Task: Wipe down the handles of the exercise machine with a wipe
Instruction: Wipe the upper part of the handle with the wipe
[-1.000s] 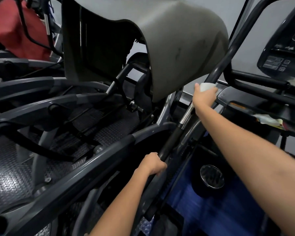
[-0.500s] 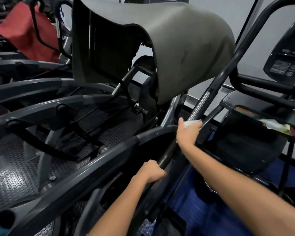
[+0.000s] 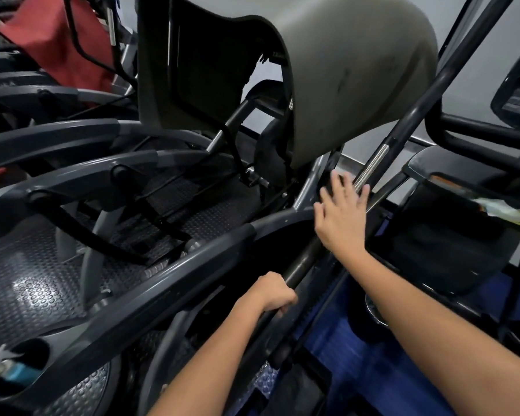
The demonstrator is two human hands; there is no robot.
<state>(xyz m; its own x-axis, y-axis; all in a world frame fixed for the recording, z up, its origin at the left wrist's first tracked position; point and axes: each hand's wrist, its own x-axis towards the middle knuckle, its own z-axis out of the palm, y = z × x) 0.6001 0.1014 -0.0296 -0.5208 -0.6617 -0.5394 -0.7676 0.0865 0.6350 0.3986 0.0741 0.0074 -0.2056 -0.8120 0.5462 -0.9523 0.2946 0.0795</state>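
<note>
A grey cover (image 3: pixel 357 70) of the machine filled the top middle, arched over a dark hollow. Below it dark curved rails (image 3: pixel 126 283) swept from the left edge toward the centre, above a studded rubber floor (image 3: pixel 27 283). A long bar, the handle (image 3: pixel 415 112), ran slantwise from the top right down to the lower middle: black at its upper part, then a short chrome sleeve (image 3: pixel 373 163), then black again lower down.

A second machine stood at the right edge, with a console (image 3: pixel 517 97) and a tray (image 3: pixel 451 175) that held some crumpled scrap (image 3: pixel 502 207). A red sheet (image 3: pixel 57 46) lay in the top left corner. A cup holder (image 3: pixel 15 364) at the bottom left corner held a bit of white and blue clutter.

The right hand (image 3: pixel 341 211) lay against the handle just below the chrome sleeve, back up, its fingers straight and fanned out; it gripped nothing that could be seen. The wipe could not be made out; if it lay under the palm, the hand hid it.

The left hand (image 3: pixel 272 291) was wrapped round the lower black stretch of the handle, fingers curled tight about it, well below the right hand.
</note>
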